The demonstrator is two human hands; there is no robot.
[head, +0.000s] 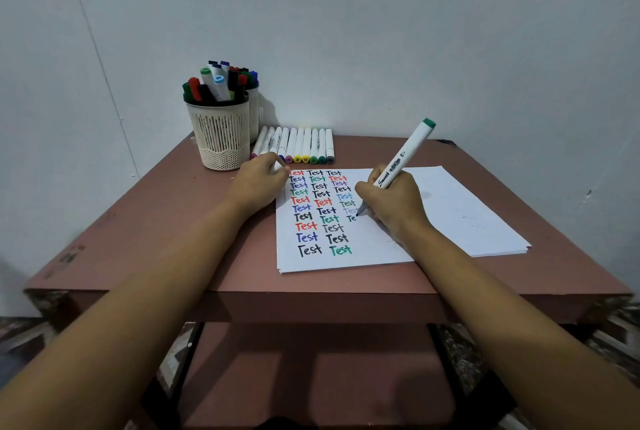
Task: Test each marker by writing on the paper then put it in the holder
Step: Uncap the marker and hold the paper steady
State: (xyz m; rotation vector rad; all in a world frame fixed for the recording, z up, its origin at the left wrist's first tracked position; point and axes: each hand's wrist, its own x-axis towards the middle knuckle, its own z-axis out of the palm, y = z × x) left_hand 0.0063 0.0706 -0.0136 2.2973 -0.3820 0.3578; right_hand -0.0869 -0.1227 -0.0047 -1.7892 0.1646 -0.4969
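Note:
My right hand (389, 202) grips a white marker (403, 161) with a green end cap, its tip touching the white paper (460, 211) beside a half-written word "Te" in the third column. Rows of coloured "Test" words fill the sheet's left part. My left hand (259, 183) rests at the paper's upper left corner, fingers curled round something small and white, perhaps the marker's cap. A cream mesh holder (221, 133) full of markers stands at the table's back left. A row of white markers (299, 145) lies against the wall behind the paper.
A second holder (254, 110) with markers stands behind the first, against the wall. The reddish table (156, 232) ends close in front of me, with a lower shelf (311, 370) beneath. The paper is a small stack reaching the table's right side.

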